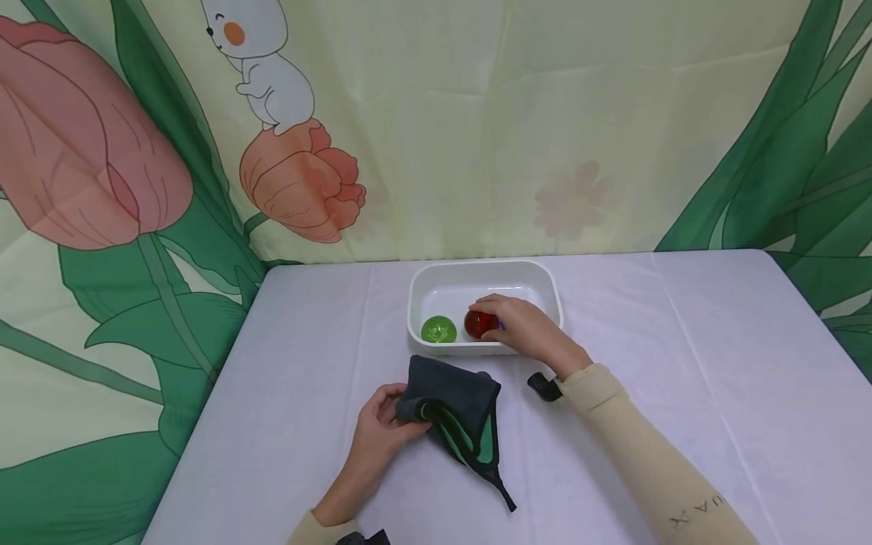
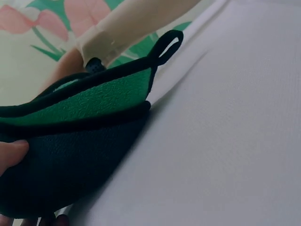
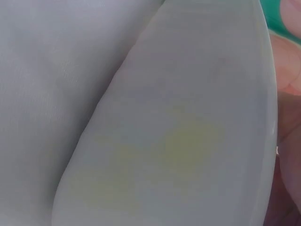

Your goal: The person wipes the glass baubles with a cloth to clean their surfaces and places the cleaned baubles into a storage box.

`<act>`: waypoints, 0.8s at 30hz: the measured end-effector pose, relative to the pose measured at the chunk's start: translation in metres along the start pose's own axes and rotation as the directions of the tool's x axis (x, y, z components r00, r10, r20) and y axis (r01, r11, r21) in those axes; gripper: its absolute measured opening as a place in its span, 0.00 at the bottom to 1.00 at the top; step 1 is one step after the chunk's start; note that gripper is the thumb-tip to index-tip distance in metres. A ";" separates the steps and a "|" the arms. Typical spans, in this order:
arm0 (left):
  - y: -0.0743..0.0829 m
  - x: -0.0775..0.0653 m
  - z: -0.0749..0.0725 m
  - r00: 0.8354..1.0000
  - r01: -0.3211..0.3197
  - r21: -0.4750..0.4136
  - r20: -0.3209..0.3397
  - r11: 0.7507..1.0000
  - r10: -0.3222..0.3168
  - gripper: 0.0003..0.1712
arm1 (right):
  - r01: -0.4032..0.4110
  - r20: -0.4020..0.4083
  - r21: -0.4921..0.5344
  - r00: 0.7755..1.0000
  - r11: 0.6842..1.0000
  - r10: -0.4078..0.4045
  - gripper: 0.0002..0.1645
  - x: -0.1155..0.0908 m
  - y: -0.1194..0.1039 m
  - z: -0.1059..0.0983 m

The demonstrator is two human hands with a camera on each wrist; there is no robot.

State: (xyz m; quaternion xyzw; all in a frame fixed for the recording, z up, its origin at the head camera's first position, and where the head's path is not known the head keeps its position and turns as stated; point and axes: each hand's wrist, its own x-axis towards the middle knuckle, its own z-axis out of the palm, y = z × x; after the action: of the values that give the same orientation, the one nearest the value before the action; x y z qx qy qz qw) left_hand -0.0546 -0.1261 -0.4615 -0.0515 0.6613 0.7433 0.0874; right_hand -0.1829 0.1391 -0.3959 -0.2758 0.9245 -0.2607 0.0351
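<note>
My left hand (image 1: 373, 443) grips a dark navy cloth pouch (image 1: 451, 384) with green lining, black trim and a hanging loop. In the left wrist view the thumb (image 2: 13, 153) presses the pouch's near side, and its mouth gapes to show the green inside. Over the white tray (image 1: 417, 294), my right hand (image 1: 530, 327) curls its fingers and thumb round a shiny red ball (image 1: 478, 324). A green ball (image 1: 438, 330) lies left of it in the tray. Something blue (image 1: 502, 325) peeks out under the right hand, mostly hidden. The tray's outer wall (image 3: 160, 117) fills much of the right wrist view.
A white cloth (image 1: 286, 363) covers the table. Behind it hangs a curtain (image 1: 463, 151) printed with tulips and a white animal. Black wrist straps show at both sleeves, the right one (image 1: 545, 387) close to the tray's front right corner.
</note>
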 end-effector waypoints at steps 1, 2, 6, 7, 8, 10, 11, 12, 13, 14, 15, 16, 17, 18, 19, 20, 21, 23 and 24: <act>0.001 0.000 -0.001 1.000 -0.002 0.000 0.007 1.000 0.002 0.39 | -0.004 0.000 0.008 1.000 1.000 0.004 0.29 -0.001 0.000 -0.001; 0.001 0.001 -0.002 1.000 -0.002 -0.007 0.014 1.000 0.002 0.40 | -0.008 -0.003 0.016 1.000 1.000 0.008 0.30 -0.001 0.000 -0.001; 0.006 0.002 -0.006 0.998 -0.038 -0.005 0.059 0.999 0.038 0.45 | -0.019 -0.028 0.037 0.999 0.999 0.021 0.31 -0.003 -0.002 -0.006; 0.007 0.002 -0.007 0.996 -0.046 0.002 0.070 0.999 0.046 0.46 | -0.021 -0.033 0.038 0.999 0.999 0.023 0.31 -0.004 -0.002 -0.007; 0.009 0.002 -0.008 0.995 -0.055 0.014 0.082 0.998 0.053 0.46 | -0.021 -0.038 0.036 0.999 0.999 0.022 0.31 -0.004 -0.003 -0.009; 0.013 0.003 -0.011 0.991 -0.082 0.027 0.108 0.996 0.078 0.45 | -0.013 -0.044 0.026 0.999 1.000 0.015 0.31 -0.005 -0.003 -0.011; 0.014 0.003 -0.012 0.990 -0.092 0.035 0.115 0.995 0.087 0.45 | -0.008 -0.047 0.024 0.999 1.000 0.009 0.31 -0.006 -0.003 -0.012; 0.016 0.003 -0.013 0.987 -0.106 0.043 0.123 0.993 0.100 0.44 | -0.004 -0.052 0.019 0.999 1.000 0.005 0.31 -0.007 -0.004 -0.013; 0.017 0.004 -0.013 0.985 -0.118 0.045 0.128 0.992 0.112 0.44 | 0.001 -0.057 0.015 0.998 1.000 0.000 0.31 -0.007 -0.004 -0.013; 0.018 0.005 -0.014 0.983 -0.131 0.044 0.132 0.990 0.124 0.43 | 0.009 -0.062 0.012 0.998 1.000 -0.008 0.30 -0.008 -0.005 -0.014; 0.020 0.005 -0.014 0.982 -0.141 0.040 0.134 0.989 0.134 0.42 | 0.016 -0.067 0.008 0.998 1.000 -0.015 0.30 -0.009 -0.005 -0.015; 0.021 0.006 -0.014 0.982 -0.146 0.041 0.131 0.988 0.139 0.42 | 0.019 -0.070 0.007 0.997 1.000 -0.018 0.29 -0.010 -0.006 -0.016; 0.022 0.007 -0.014 0.982 -0.149 0.042 0.127 0.988 0.143 0.41 | 0.020 -0.068 0.007 0.997 1.000 -0.019 0.29 -0.011 -0.007 -0.017; 0.024 0.007 -0.014 0.982 -0.153 0.043 0.123 0.987 0.147 0.40 | 0.018 -0.064 0.005 0.998 1.000 -0.018 0.29 -0.012 -0.008 -0.018; 0.025 0.008 -0.014 0.982 -0.154 0.043 0.117 0.987 0.148 0.40 | 0.016 -0.056 0.002 0.998 1.000 -0.016 0.29 -0.013 -0.008 -0.019; 0.026 0.009 -0.014 0.982 -0.158 0.044 0.110 0.986 0.153 0.39 | 0.011 -0.047 0.003 0.999 1.000 -0.011 0.29 -0.014 -0.009 -0.020; 0.027 0.010 -0.013 0.983 -0.158 0.046 0.103 0.986 0.153 0.38 | 0.006 -0.038 0.002 0.999 1.000 -0.006 0.29 -0.015 -0.010 -0.021; 0.029 0.012 -0.011 0.984 -0.161 0.058 0.091 0.985 0.155 0.37 | -0.011 -0.020 -0.001 1.000 1.000 0.011 0.30 -0.018 -0.012 -0.024; 0.031 0.014 -0.010 0.984 -0.161 0.065 0.088 0.985 0.155 0.36 | -0.016 -0.015 -0.002 1.000 1.000 0.016 0.30 -0.019 -0.013 -0.026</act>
State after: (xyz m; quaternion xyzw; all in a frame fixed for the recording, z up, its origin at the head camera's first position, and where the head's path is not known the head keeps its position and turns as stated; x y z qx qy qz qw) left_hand -0.0746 -0.1384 -0.4354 0.0353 0.6855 0.7250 0.0571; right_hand -0.1654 0.1515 -0.3686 -0.2663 0.9272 -0.2616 0.0299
